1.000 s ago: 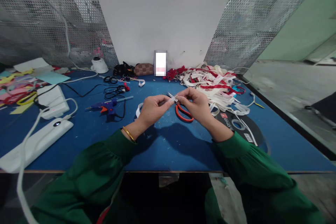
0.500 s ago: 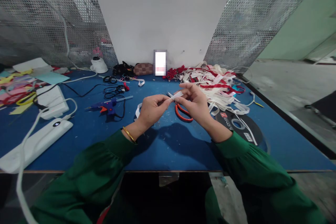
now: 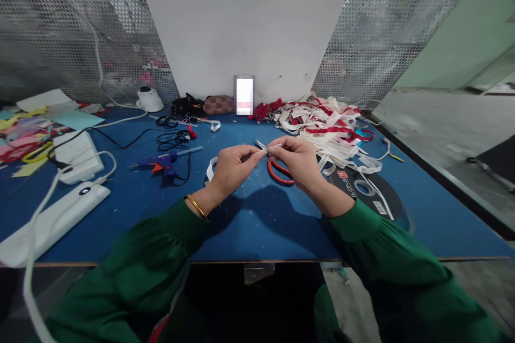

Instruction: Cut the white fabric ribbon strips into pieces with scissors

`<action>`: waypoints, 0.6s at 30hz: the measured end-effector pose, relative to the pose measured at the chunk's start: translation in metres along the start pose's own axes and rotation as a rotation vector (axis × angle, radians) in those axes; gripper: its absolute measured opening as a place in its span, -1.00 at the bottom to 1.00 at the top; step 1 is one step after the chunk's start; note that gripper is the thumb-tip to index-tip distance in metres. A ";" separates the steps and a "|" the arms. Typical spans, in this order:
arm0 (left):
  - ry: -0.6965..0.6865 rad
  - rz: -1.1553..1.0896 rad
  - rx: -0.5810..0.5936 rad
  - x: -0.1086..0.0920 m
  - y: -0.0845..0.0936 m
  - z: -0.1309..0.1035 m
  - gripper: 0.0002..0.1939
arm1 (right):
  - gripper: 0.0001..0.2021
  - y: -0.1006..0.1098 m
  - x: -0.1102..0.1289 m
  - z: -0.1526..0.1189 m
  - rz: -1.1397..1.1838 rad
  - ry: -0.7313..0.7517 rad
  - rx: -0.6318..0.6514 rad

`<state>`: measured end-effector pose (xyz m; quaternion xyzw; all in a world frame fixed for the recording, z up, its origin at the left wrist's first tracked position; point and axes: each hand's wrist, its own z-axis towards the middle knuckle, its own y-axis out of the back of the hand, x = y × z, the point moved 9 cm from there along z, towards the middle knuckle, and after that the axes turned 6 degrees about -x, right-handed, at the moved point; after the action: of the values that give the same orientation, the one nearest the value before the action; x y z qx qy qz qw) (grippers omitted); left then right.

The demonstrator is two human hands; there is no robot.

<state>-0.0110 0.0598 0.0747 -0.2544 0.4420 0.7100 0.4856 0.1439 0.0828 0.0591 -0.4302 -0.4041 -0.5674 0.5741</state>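
Over the middle of the blue table, my left hand [image 3: 234,170] pinches a small piece of white ribbon between thumb and forefinger. My right hand [image 3: 296,161] meets it fingertip to fingertip, closed on the same ribbon, most of which the fingers hide. Scissors with red-orange handles [image 3: 280,176] lie on the table just behind and below my hands, their tips showing past the fingers. A loop of white ribbon [image 3: 211,169] is beside my left hand.
A blue glue gun [image 3: 163,164], white power strip [image 3: 56,222] and cables lie left. Colored sheets [image 3: 44,101] sit far left. Right are a heap of white and red ribbons [image 3: 330,126] and a black spool [image 3: 368,190]. A white board [image 3: 249,32] stands behind.
The fingers of my right hand have folded in and closed on the ribbon, covering the white end that stuck out before. My left hand has hardly moved.
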 end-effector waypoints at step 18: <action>0.221 0.051 0.325 0.045 0.002 0.014 -0.85 | -0.93 0.101 0.031 0.045 -0.148 0.327 -0.425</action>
<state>-0.0297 0.0927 0.0472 -0.2379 0.6078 0.6090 0.4506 0.2465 0.1147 0.0989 -0.4131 -0.2084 -0.7416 0.4856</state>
